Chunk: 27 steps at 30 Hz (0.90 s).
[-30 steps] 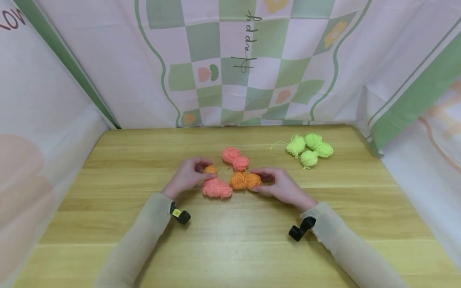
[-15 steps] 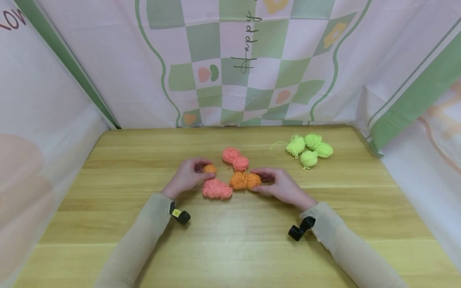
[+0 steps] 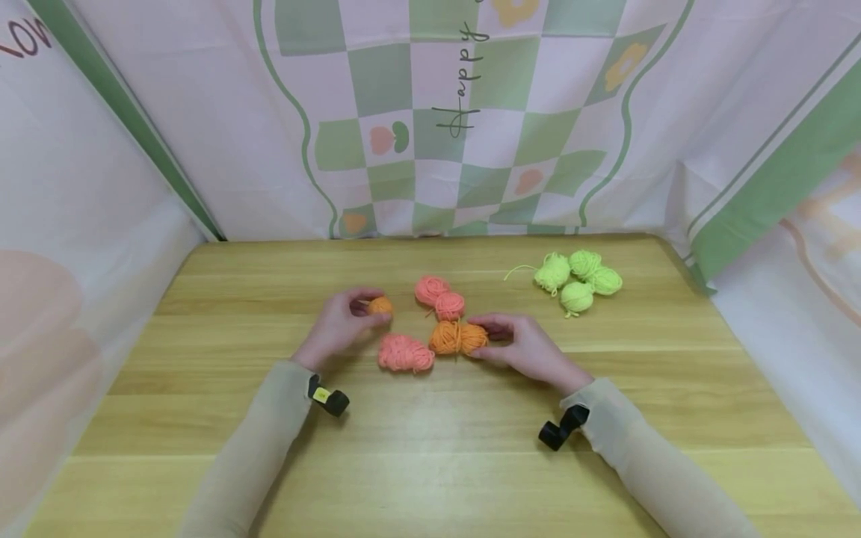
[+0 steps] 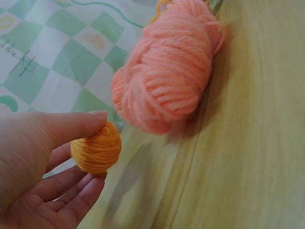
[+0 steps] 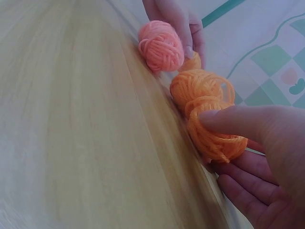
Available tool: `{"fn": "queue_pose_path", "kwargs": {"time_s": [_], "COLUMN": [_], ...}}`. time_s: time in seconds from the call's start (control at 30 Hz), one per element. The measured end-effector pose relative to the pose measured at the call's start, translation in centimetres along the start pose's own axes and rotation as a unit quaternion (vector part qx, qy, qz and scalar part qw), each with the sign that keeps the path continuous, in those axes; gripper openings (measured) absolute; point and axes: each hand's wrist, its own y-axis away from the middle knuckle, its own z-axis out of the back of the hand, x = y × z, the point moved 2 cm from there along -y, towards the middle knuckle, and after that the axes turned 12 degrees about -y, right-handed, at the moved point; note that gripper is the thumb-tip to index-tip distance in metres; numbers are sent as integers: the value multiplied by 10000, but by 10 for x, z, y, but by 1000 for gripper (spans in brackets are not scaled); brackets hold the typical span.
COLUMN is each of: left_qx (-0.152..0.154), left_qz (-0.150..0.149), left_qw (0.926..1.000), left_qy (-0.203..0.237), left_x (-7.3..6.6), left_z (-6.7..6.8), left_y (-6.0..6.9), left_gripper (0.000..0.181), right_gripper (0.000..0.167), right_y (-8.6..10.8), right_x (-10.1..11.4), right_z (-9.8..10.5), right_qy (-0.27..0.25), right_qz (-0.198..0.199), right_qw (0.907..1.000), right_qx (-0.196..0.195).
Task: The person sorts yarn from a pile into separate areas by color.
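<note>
The left hand (image 3: 341,320) pinches an orange ball (image 3: 381,305) beyond the pink skein (image 3: 406,353). The right hand (image 3: 528,350) grips the orange skein (image 3: 454,338) by its right end — on the surface (image 3: 430,448), long axis left to right, left end just beside the pink skein.

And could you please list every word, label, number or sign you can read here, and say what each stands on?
"Happy": turned sideways, on the checked cloth at the back; the left wrist view shows part of it.
Dark red letters on the left-hand cloth: cut off at the edge, word uncertain.
Yellow label on the black left-wrist camera: too small to read.
Yarn: no lettering visible.
</note>
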Motion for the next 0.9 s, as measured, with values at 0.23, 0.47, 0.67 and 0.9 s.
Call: {"fn": "queue_pose_path", "kwargs": {"time_s": [0.23, 0.47, 0.67, 0.9], "left_qx": [-253, -484, -672, -745], "left_qz": [0, 26, 57, 176], "left_qw": [9994, 9982, 9971, 9965], "left_qy": [239, 365, 365, 327], "left_x": [1, 5, 11, 17], "left_z": [10, 22, 33, 42], "left_y": [0, 1, 3, 8], "left_gripper": [46, 46, 47, 49], "right_gripper": [54, 53, 53, 53], "right_y": [0, 1, 1, 1], "right_x": [0, 1, 1, 2], "right_z": [0, 0, 1, 1], "right_qy": [-54, -36, -18, -17], "right_qz": [-41, -109, -139, -137], "right_qw": [10000, 9999, 9999, 9999], "right_qx": [23, -3, -1, -26]}}
